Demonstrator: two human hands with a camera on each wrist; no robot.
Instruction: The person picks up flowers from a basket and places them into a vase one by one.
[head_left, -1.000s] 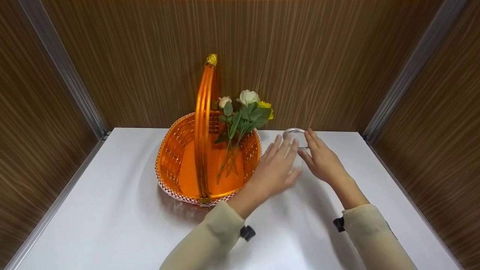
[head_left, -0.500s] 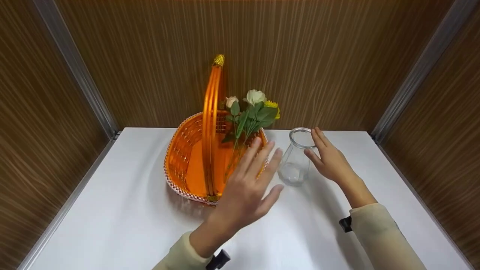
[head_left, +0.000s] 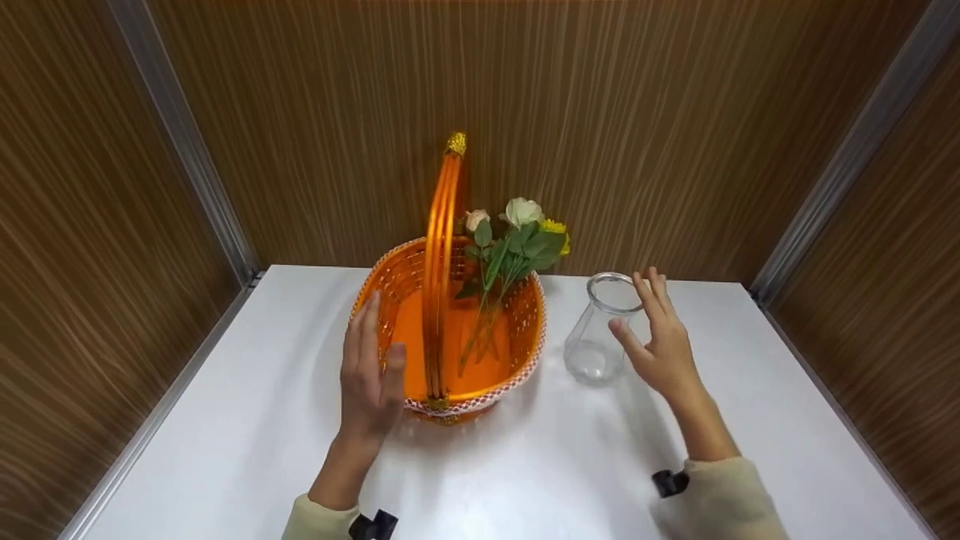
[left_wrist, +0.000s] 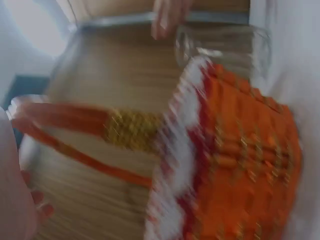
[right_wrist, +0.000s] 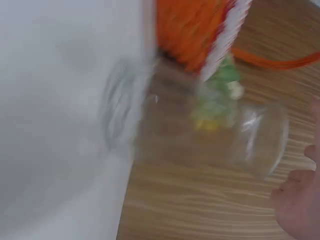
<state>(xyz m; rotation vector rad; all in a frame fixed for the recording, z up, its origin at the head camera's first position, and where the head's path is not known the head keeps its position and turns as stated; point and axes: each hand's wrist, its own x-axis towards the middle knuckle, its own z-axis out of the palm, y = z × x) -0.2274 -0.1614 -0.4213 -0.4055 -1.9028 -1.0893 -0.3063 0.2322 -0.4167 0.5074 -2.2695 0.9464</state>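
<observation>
An orange woven basket [head_left: 529,330] with a tall arched handle [head_left: 442,277] stands on the white table. Artificial flowers [head_left: 517,240], white, pale pink and yellow with green leaves, lean in it, their blooms over the back right rim. Right of the basket a clear glass vase [head_left: 592,352] stands upright. My left hand [head_left: 367,382], fingers straight, is at the basket's front left side and overlaps its rim in the head view. My right hand [head_left: 664,349], thumb and fingers spread, is beside the vase's mouth on its right. Neither hand holds anything.
The white table [head_left: 195,420] runs back to a brown wood-grain wall [head_left: 637,135]. Similar panels rise at left and right, joined by grey metal corner strips [head_left: 187,142]. Both wrist views are blurred.
My left hand has swung left from beside the vase, across the basket's front, to the basket's left side. My right hand has drawn slightly back from the vase's rim. The head view has shifted a little.
</observation>
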